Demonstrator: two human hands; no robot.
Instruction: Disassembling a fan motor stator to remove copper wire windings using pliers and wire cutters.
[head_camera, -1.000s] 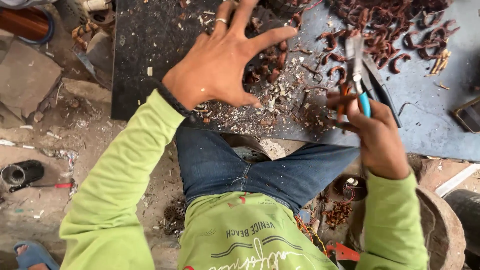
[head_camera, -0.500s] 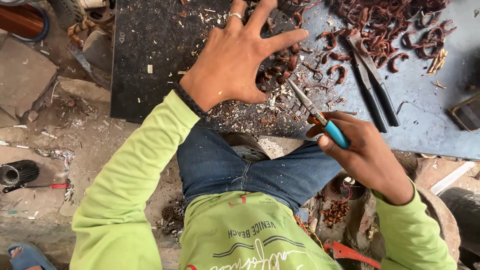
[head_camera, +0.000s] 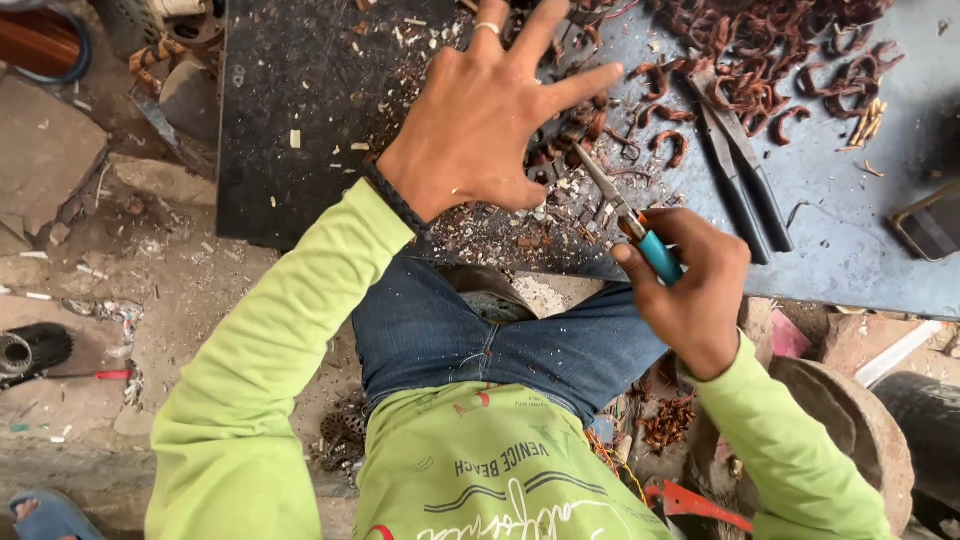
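- A brush (head_camera: 35, 350) is seen lying on the dusty floor at far left, well apart from the work.
- The left hand (head_camera: 490, 120) is spread flat and wide open on the dark bench (head_camera: 290, 100), fingers fanned; nothing is gripped, it is just pressed down over a heap of brown curled scraps (head_camera: 570, 135).
- A ring is worn on one finger and a dark band at the wrist (small detail, not much else can be told).
- A tool (head_camera: 625, 215) with a thin metal tip and a blue handle is held in the right hand (head_camera: 690, 290), which is closed tight around the handle; the tip is pointed up-left into the scraps, just beside the left thumb.
- Risk as judged from here: the thumb could get jabbed if the tip slips off a curl, since the two are so near.
- Scraps could also be flicked off the bench edge onto the lap, as the loose litter sits right at the rim.
- A pair of dark pliers (head_camera: 745, 180) is left lying further right, among more curls, untouched.
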